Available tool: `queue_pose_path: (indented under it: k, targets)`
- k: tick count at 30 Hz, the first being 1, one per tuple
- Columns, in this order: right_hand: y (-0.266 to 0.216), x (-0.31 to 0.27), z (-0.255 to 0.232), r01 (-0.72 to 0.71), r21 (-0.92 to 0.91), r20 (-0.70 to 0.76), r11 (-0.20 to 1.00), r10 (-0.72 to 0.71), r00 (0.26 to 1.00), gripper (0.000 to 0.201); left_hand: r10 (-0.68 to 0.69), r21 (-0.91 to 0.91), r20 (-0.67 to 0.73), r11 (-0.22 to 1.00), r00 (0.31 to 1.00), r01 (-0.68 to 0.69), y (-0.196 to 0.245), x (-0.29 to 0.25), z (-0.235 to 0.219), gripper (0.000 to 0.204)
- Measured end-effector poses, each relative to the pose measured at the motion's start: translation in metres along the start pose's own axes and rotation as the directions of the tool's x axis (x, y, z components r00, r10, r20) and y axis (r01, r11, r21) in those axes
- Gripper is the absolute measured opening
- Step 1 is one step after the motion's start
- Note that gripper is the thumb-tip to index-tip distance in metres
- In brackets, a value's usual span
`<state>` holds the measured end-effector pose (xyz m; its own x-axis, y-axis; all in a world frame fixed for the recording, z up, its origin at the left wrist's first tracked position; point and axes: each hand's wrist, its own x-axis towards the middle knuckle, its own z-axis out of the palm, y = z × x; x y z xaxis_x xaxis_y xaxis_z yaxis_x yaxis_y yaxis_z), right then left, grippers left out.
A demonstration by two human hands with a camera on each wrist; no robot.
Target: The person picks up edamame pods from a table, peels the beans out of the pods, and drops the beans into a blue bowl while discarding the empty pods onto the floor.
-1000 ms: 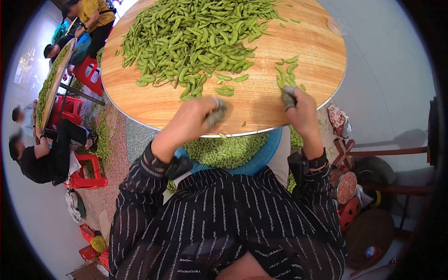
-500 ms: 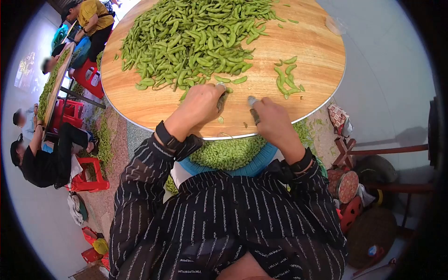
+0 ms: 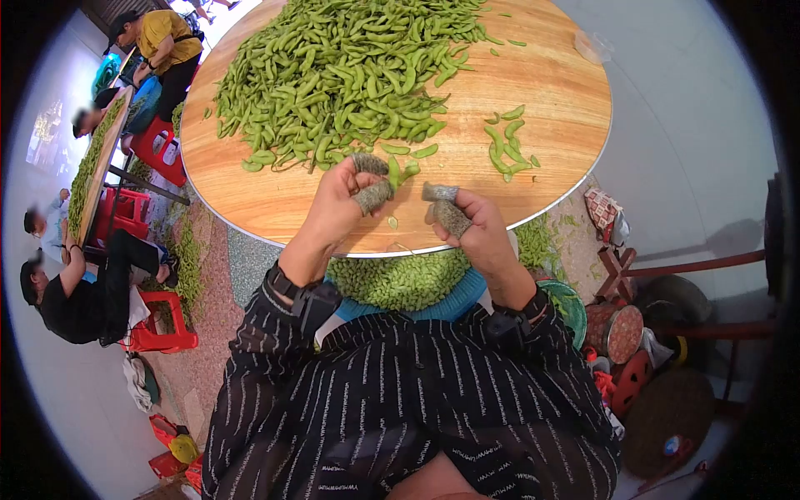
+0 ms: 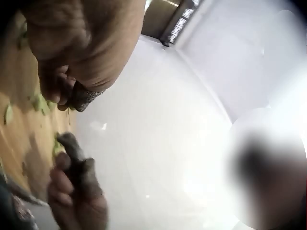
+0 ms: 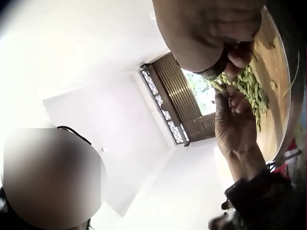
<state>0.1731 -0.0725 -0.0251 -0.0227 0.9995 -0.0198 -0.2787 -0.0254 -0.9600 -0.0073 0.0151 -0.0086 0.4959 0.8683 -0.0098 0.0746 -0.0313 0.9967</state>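
Note:
In the head view my left hand (image 3: 337, 200) pinches green soybean pods (image 3: 395, 172) between its thumb and forefinger, both wrapped in grey tape. Facing it a short way to the right, my right hand (image 3: 482, 232) is over the table's near edge. Its taped thumb (image 3: 452, 218) and forefinger (image 3: 440, 193) point toward the left hand, and no pod shows between them. A big heap of soybean pods (image 3: 333, 75) covers the far left of the round wooden table (image 3: 550, 75). Below the near edge, a blue basin (image 3: 467, 292) holds many shelled beans (image 3: 400, 279).
A small group of pods (image 3: 510, 150) lies right of the hands. A single bean (image 3: 392, 222) is near the table edge. At the right stand a green basket (image 3: 571, 308) and a wooden frame (image 3: 617, 275). People sit at another table (image 3: 93, 167) on the left, near red stools (image 3: 162, 321).
My left hand has come up from the table with pods in its fingertips. My right hand moved left from the small pod group, then stopped beside the left hand.

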Motion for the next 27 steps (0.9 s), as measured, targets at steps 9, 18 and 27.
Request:
queue_pose_path:
  k: [9,18,27]
  targets:
    - [-0.017,-0.001,0.018,-0.035,0.231,0.104,0.972,0.011,0.995,0.022,-0.078,-0.293,0.135,0.949,0.988,0.115,0.018,-0.030,0.011,0.017]
    - [-0.026,-0.006,0.016,-0.062,0.118,0.162,0.991,0.043,0.986,0.011,-0.069,-0.143,0.187,0.985,0.980,0.096,0.025,-0.035,0.008,0.020]
    - [-0.014,-0.004,0.017,-0.009,0.068,0.066,0.998,0.005,0.998,0.007,-0.121,-0.098,0.201,0.985,0.972,0.143,0.032,-0.035,0.012,0.020]
